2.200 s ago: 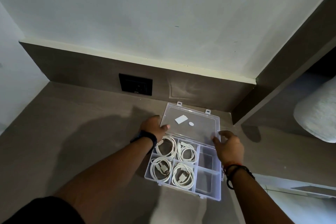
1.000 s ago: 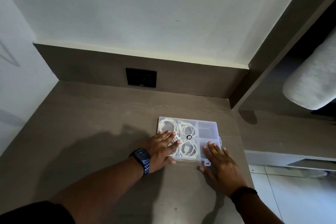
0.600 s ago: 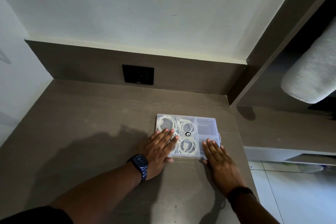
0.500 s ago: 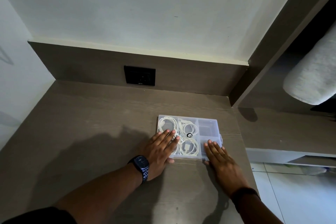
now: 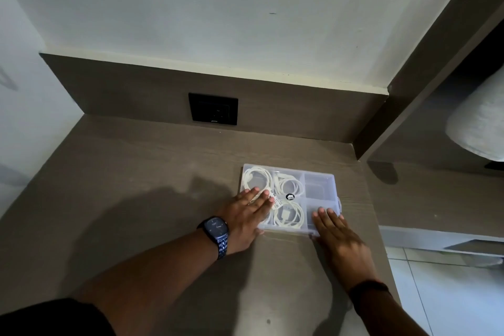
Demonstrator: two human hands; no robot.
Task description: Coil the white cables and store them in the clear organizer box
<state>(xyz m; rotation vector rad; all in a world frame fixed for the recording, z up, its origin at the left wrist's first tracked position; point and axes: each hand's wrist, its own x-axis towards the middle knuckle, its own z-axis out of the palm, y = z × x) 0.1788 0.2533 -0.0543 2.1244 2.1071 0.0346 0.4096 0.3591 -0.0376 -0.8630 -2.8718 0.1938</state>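
Observation:
The clear organizer box [image 5: 319, 185] lies flat on the brown desk with its lid down. Through the lid I see coiled white cables [image 5: 289, 214] in the left and middle compartments; the right compartments look bare. My left hand [image 5: 245, 215], with a dark watch on the wrist, lies palm down with fingers spread on the lid's near-left part. My right hand [image 5: 338, 237] lies flat too, its fingertips on the lid's near-right corner. Neither hand grips anything. A barcode label and a round black sticker sit on the lid.
A black wall socket [image 5: 213, 108] is set in the brown back panel. The desk [image 5: 136, 185] ends just right of the box, with tiled floor below. A grey rounded object [image 5: 482, 128] hangs at the right, over a lower shelf.
The lid, held upright 2.2 s ago, has been brought down over the cables. Both hands then moved onto the lid and have stayed pressed flat there during the last second.

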